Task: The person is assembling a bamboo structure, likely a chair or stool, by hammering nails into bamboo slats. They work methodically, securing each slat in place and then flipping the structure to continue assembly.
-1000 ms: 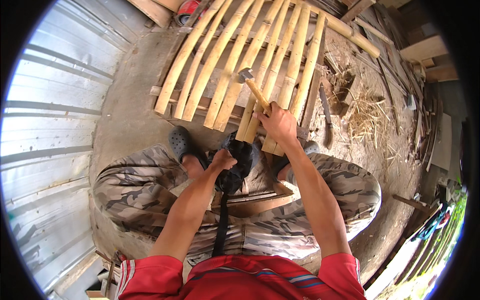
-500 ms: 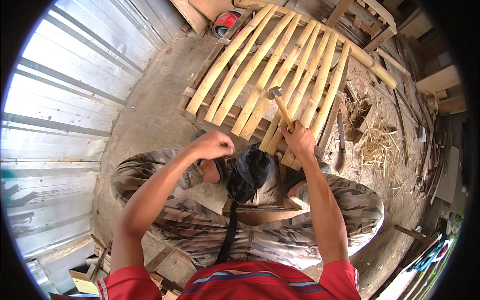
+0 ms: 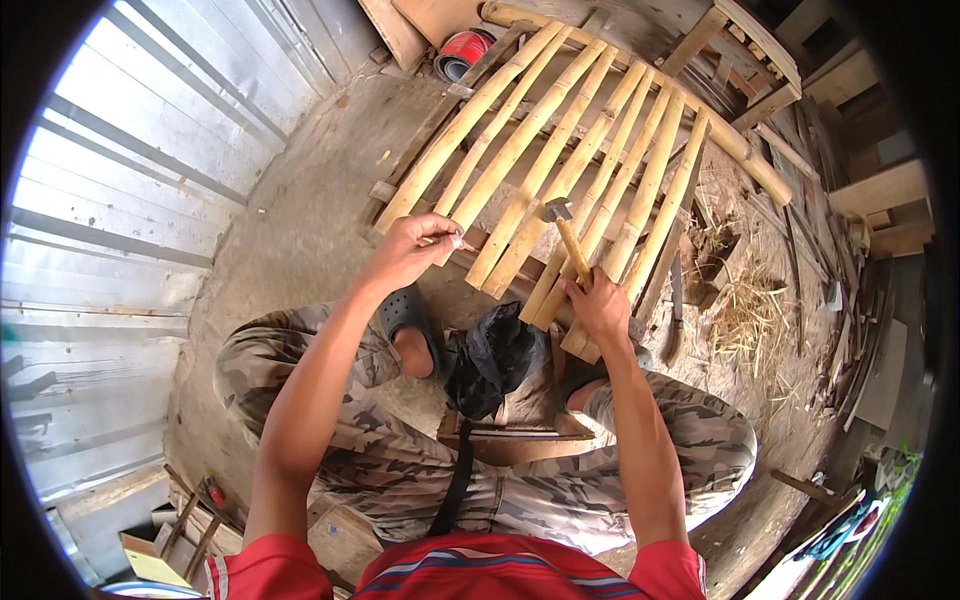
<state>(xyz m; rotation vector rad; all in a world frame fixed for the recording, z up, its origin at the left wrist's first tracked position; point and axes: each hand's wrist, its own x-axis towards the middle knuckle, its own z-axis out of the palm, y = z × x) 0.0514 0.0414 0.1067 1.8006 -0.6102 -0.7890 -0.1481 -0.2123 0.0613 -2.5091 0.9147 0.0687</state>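
Observation:
My right hand (image 3: 598, 303) is wrapped round the wooden handle of a hammer (image 3: 570, 243). The hammer's metal head hovers over or rests on the split bamboo slats (image 3: 522, 217); which of these I cannot tell. Over the near ends of the left slats, my left hand (image 3: 408, 252) is closed in a pinch. A small pale spot shows at its fingertips, too small to name. The slats lie side by side with gaps, across a wooden frame and a thick bamboo pole (image 3: 745, 155) at the far end. Between my feet sits a crumpled black plastic bag (image 3: 492, 365).
Corrugated metal sheeting (image 3: 120, 240) walls the left side. A red can (image 3: 464, 52) lies beyond the frame. To the right are straw (image 3: 748, 315), a long dark blade-like tool (image 3: 676, 310) and scrap wood. Beneath the bag is a low wooden piece (image 3: 520, 448).
My left hand has gone forward from above the black bag to the ends of the left slats. The right hand keeps the hammer in nearly the same place.

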